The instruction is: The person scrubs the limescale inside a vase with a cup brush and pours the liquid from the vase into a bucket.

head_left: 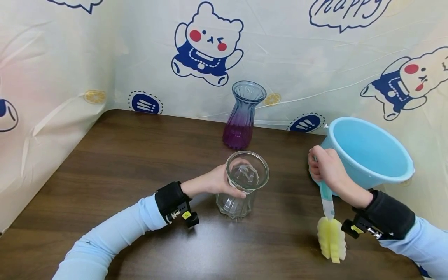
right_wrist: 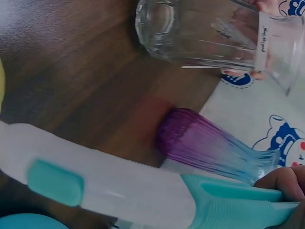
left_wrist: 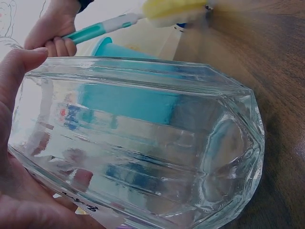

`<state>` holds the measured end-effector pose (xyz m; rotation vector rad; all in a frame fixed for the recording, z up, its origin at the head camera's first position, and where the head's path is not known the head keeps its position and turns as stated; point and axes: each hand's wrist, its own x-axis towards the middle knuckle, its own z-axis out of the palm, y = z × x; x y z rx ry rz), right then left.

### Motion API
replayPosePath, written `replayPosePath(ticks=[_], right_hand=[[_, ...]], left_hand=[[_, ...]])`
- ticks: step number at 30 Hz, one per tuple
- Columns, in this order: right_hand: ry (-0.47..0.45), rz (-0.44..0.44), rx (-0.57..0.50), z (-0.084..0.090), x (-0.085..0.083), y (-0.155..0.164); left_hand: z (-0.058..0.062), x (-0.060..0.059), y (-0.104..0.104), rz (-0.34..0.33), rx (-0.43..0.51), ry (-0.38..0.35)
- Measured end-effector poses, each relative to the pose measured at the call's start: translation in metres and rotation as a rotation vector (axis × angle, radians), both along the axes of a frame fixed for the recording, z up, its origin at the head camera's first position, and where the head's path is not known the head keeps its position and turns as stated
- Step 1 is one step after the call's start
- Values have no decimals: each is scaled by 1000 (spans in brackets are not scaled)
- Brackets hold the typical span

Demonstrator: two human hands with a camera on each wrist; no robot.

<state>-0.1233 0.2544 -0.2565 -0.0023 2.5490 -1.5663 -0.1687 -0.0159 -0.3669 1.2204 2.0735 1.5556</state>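
Note:
A clear glass vase [head_left: 236,202] stands near the middle of the table, and my left hand [head_left: 224,181] grips it around the neck below the flared rim. Its ribbed wall [left_wrist: 143,138] fills the left wrist view, with a white label showing near the fingers; whether the base touches the table I cannot tell. On the right, my right hand [head_left: 327,165] holds the teal handle of a sponge brush [head_left: 331,239], fingers curled round it. The brush's yellow and white sponge head points down toward the front of the table. In the right wrist view, the white and teal handle [right_wrist: 138,186] crosses the foreground.
A blue-to-purple glass vase [head_left: 241,116] stands at the back of the table [head_left: 147,155], behind the clear one. Right beside my right hand is a light blue bucket [head_left: 371,155]. A printed curtain [head_left: 140,46] runs along the back and left.

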Motion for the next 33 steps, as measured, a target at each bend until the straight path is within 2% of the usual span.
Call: replayPosePath(ticks=[4, 8, 12, 15, 20, 28, 33], right_hand=[[-39, -12, -7, -5, -5, 2], [-93, 23, 36, -8, -12, 3], [-147, 99, 202, -9, -23, 4], [-165, 187, 331, -11, -34, 6], [-195, 290, 426, -20, -55, 9], [-212, 281, 627, -55, -85, 14], [-232, 250, 662, -80, -96, 17]], left_hand=[[1, 0, 1, -3, -3, -6], [2, 1, 0, -5, -8, -9], [1, 0, -1, -10, 0, -9], [0, 0, -1, -13, 8, -11], [2, 1, -1, -2, -3, -10], [3, 3, -1, 5, -19, -19], [3, 3, -1, 15, -19, -8]])
